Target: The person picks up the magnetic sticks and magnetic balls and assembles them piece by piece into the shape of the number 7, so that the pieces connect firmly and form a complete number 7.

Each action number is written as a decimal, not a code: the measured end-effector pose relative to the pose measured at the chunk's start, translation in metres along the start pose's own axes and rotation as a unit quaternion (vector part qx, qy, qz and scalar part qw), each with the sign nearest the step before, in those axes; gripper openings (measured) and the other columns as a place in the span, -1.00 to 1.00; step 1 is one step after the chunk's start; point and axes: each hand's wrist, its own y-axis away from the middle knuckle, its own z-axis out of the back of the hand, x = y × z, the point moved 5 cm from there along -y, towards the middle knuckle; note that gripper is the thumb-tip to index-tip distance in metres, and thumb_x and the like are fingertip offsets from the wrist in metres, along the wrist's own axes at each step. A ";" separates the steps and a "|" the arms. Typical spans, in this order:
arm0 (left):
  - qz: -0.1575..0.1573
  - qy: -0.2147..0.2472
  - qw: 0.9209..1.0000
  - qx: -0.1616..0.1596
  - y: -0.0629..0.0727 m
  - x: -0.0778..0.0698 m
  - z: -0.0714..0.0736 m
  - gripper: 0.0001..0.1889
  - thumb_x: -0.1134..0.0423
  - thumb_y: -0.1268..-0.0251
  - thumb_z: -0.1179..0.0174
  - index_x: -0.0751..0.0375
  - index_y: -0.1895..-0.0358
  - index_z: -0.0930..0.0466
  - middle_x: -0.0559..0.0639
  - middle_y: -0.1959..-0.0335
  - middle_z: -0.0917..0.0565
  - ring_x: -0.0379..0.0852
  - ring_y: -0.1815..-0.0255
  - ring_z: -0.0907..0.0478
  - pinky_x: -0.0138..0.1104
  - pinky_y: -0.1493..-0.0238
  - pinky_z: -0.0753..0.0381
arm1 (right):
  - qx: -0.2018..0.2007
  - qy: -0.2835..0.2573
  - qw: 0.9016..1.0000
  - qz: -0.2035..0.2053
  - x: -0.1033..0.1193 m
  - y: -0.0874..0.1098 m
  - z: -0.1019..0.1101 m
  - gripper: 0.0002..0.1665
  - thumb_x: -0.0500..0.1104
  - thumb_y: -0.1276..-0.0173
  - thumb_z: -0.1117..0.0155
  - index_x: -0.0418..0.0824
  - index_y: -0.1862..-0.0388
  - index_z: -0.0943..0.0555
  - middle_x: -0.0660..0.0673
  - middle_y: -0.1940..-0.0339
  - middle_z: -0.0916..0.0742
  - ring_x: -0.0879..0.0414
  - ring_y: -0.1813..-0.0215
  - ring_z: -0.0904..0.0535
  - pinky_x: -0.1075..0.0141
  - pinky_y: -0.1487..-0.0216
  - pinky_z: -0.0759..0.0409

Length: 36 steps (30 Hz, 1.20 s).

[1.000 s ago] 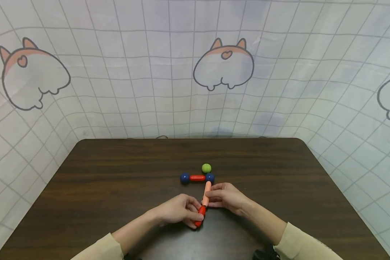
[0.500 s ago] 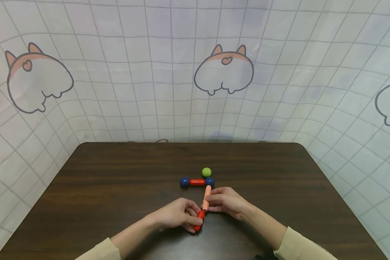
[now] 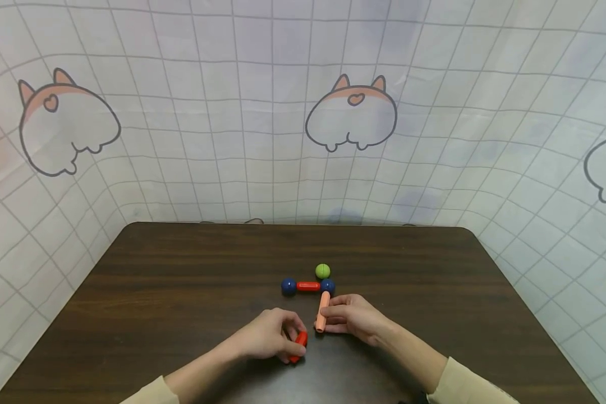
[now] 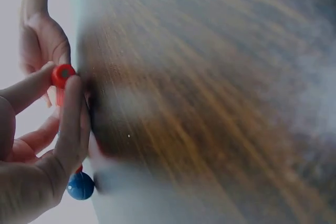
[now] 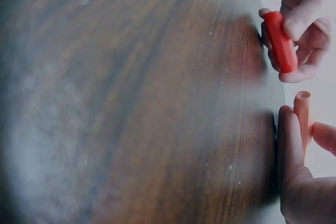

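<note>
Between thumb and fingers, my left hand point(image 3: 272, 334) pinches a short red rod point(image 3: 300, 343). The left wrist view shows that rod's round end point(image 4: 63, 75) with a grey spot in its middle. My right hand point(image 3: 356, 320) grips a longer salmon-coloured rod point(image 3: 322, 312), whose far end meets or nearly meets a dark blue ball point(image 3: 327, 287). A second red rod point(image 3: 308, 287) lies between this ball and another blue ball point(image 3: 289, 287) on the left. A gap separates the held red rod from the salmon rod point(image 5: 303, 116) in the right wrist view.
Just behind the right blue ball sits a green ball point(image 3: 323, 271), touching it or very close. Everything lies on a dark wood-grain table point(image 3: 192, 269). A white gridded cloth point(image 3: 222, 140) with cartoon animals hangs around the back and sides.
My left hand has drawn the short red rod away from the salmon rod's near end, towards the left. My right hand keeps its hold. The head view has tilted up slightly.
</note>
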 end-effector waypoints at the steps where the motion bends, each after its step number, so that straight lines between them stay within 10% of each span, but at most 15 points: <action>1: -0.003 -0.020 1.000 -0.005 0.000 -0.001 0.000 -0.73 0.42 -0.16 -0.51 0.27 0.10 -0.68 0.05 0.38 -0.62 -0.13 0.51 -0.65 -0.25 0.46 -0.71 | 0.000 0.001 1.000 0.001 0.000 0.000 0.000 -0.51 -0.29 -0.50 -0.28 -0.58 -0.23 -0.38 -0.26 0.13 -0.77 -0.06 0.05 -0.76 0.14 -0.04 -0.68; 7: -0.020 -0.108 0.994 -0.015 -0.001 -0.004 -0.002 -0.74 0.36 -0.09 -0.57 0.19 0.17 -0.72 -0.01 0.40 -0.59 -0.19 0.57 -0.56 -0.34 0.55 -0.61 | 0.002 0.003 1.000 0.002 -0.001 0.000 0.001 -0.54 -0.29 -0.49 -0.28 -0.58 -0.20 -0.41 -0.27 0.12 -0.78 -0.03 0.07 -0.76 0.15 -0.05 -0.68; 18: -0.042 -0.131 0.990 -0.013 0.004 -0.007 -0.006 -0.69 0.34 -0.11 -0.57 0.16 0.12 -0.67 -0.03 0.44 -0.58 -0.20 0.67 -0.59 -0.36 0.60 -0.58 | 0.002 0.009 1.000 0.002 -0.004 -0.001 0.002 -0.56 -0.28 -0.48 -0.30 -0.57 -0.17 -0.46 -0.27 0.13 -0.78 0.01 0.11 -0.76 0.16 -0.04 -0.68; 26: -0.063 -0.244 0.966 -0.057 0.008 -0.008 -0.001 -0.71 0.01 -0.29 -0.44 -0.02 0.02 -0.68 -0.14 0.18 -0.52 -0.21 0.22 -0.47 -0.27 0.19 -0.51 | 0.000 0.012 1.000 0.001 -0.001 0.002 0.003 -0.54 -0.27 -0.47 -0.31 -0.56 -0.17 -0.44 -0.29 0.12 -0.78 0.00 0.11 -0.77 0.16 -0.03 -0.68; 31: -0.087 -0.184 0.978 -0.034 0.008 -0.005 0.004 -0.79 0.22 -0.40 -0.32 -0.05 -0.04 -0.68 -0.09 0.12 -0.53 -0.19 0.28 -0.48 -0.30 0.25 -0.49 | 0.004 0.008 1.000 0.004 -0.001 0.001 0.002 -0.53 -0.27 -0.48 -0.30 -0.57 -0.18 -0.43 -0.30 0.10 -0.78 0.00 0.11 -0.76 0.16 -0.03 -0.68; 36: -0.140 -0.164 0.976 0.012 -0.014 0.038 0.011 -0.56 0.40 -0.29 -0.27 -0.34 -0.03 -0.71 -0.21 0.11 -0.54 -0.27 0.33 -0.46 -0.37 0.30 -0.47 | -0.001 0.005 1.000 0.000 -0.002 -0.001 0.001 -0.54 -0.28 -0.48 -0.30 -0.55 -0.18 -0.42 -0.27 0.12 -0.77 0.01 0.11 -0.77 0.16 -0.03 -0.68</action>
